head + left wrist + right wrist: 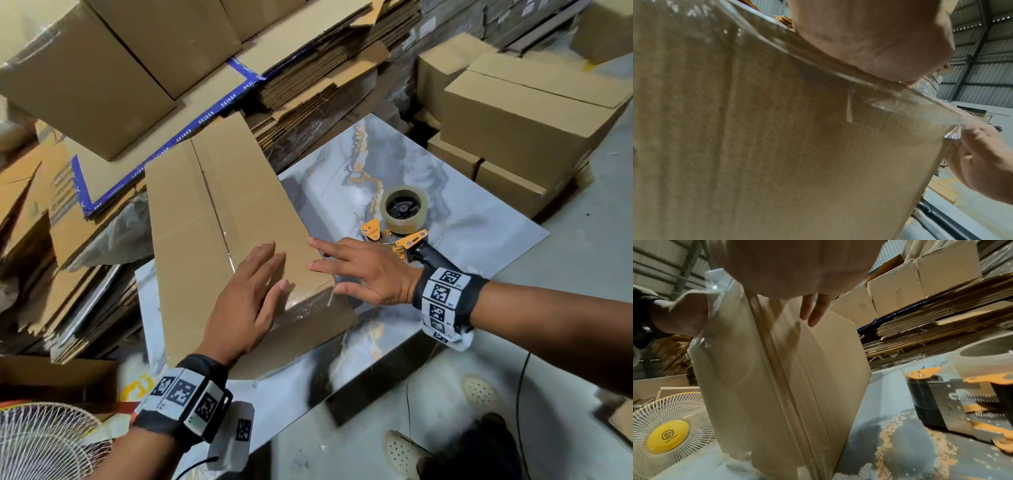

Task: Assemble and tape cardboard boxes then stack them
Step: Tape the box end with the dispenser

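Now two hands, left hand (246, 301) and right hand (368, 272), lie spread on one box (219, 219).

Cardboard box (219, 219) near wall hidden under left hand (245, 298) in head view, tape dispenser (404, 226) handle covered by right hand (366, 270) wrist at 5 o'clock, fan (41, 442) cropped at 7 o'clock, left wrist view blurred, box edges cut off.

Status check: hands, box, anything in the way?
Left hand and right hand open, flat on taped box. Tape gun lies beside it. Nothing in the way.
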A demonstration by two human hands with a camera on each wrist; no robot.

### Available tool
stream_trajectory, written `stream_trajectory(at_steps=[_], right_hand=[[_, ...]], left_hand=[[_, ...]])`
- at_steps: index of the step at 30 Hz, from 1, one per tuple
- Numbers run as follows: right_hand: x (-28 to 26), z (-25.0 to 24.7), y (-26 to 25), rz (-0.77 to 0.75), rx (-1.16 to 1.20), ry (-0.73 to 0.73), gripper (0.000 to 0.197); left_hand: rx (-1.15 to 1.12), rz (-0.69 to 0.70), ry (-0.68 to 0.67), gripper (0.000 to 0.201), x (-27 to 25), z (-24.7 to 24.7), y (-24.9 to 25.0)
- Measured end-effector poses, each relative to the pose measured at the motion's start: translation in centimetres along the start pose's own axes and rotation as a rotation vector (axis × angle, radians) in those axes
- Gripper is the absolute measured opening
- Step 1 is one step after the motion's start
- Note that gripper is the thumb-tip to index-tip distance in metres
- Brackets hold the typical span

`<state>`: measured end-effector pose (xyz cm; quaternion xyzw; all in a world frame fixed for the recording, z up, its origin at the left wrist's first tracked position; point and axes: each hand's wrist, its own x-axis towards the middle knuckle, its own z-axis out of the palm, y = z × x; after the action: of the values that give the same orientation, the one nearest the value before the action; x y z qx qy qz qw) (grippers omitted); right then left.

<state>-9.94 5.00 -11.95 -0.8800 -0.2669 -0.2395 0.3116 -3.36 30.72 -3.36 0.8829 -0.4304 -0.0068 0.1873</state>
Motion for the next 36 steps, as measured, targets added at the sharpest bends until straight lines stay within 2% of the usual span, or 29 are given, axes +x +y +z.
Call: stream_trajectory(at_steps=[5, 12, 17, 23, 31, 36], right_hand=[[-0.1, 1.0, -0.5, 0.0, -0.007, 0.095, 0.045], [-0.1, 1.4, -1.1, 0.044, -0.013, 0.164, 0.044], [0.4, 0.2, -1.4, 0.05, -0.037, 0.146, 0.044], [0.2, 0.5, -1.6, 0.047, -0.029, 0.161, 0.044], [0.2, -0.7, -0.6, 0.071, -0.017, -0.005, 0.053], [0.0, -0.5, -1.2, 0.086, 0.013, 0.028, 0.05]], left_hand=[[0.001, -0.007, 0.006, 0.061, -0.1, 0.1, 0.1], [0.011, 0.0, 0.018, 0.06, -0.2, 0.2, -0.1], [0.016, 0.002, 0.019, 0.065, -0.2, 0.4, 0.0], [0.018, -0.009, 0.02, 0.061, -0.2, 0.4, 0.1], [0.033, -0.012, 0.01, 0.063, -0.1, 0.4, 0.2], [0.038, -0.018, 0.01, 0.061, -0.1, 0.3, 0.3]])
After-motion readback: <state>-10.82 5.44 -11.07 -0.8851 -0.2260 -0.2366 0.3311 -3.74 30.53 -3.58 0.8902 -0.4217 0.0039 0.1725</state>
